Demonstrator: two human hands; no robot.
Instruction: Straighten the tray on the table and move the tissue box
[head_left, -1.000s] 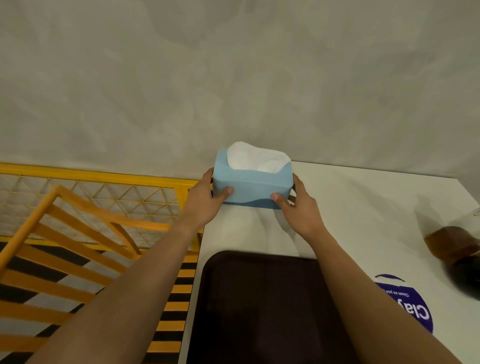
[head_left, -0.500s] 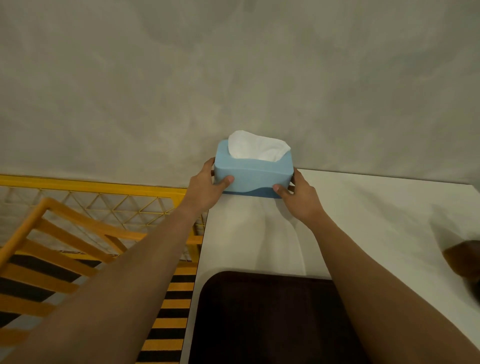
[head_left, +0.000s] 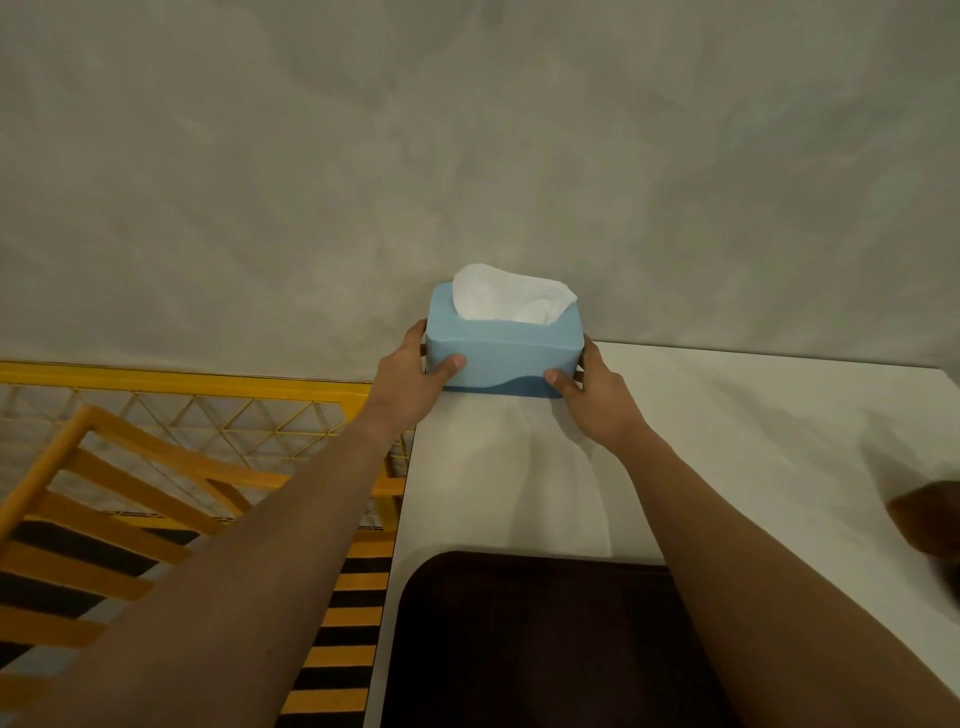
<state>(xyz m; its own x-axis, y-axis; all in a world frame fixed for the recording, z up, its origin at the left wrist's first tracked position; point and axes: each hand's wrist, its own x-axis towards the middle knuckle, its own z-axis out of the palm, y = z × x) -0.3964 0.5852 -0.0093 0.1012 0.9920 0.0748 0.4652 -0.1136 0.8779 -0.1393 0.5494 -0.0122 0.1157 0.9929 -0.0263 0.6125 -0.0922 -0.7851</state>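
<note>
A light blue tissue box (head_left: 503, 353) with a white tissue sticking out of its top sits at the far left corner of the white table (head_left: 727, 441), against the grey wall. My left hand (head_left: 415, 382) grips its left end and my right hand (head_left: 597, 397) grips its right end, thumbs on the front face. A dark brown tray (head_left: 535, 639) lies on the table close to me, its edges in line with the table's edges; my right forearm covers part of it.
A yellow metal railing (head_left: 182, 382) and an orange wooden chair back (head_left: 114, 488) stand left of the table over a black-and-yellow striped floor. A dark brown object (head_left: 930, 519) lies blurred at the table's right edge. The grey wall (head_left: 467, 156) closes the far side.
Both hands have pushed the tissue box away from me toward the far left corner of the table by the wall. The view has tilted up, so less of the tray shows.
</note>
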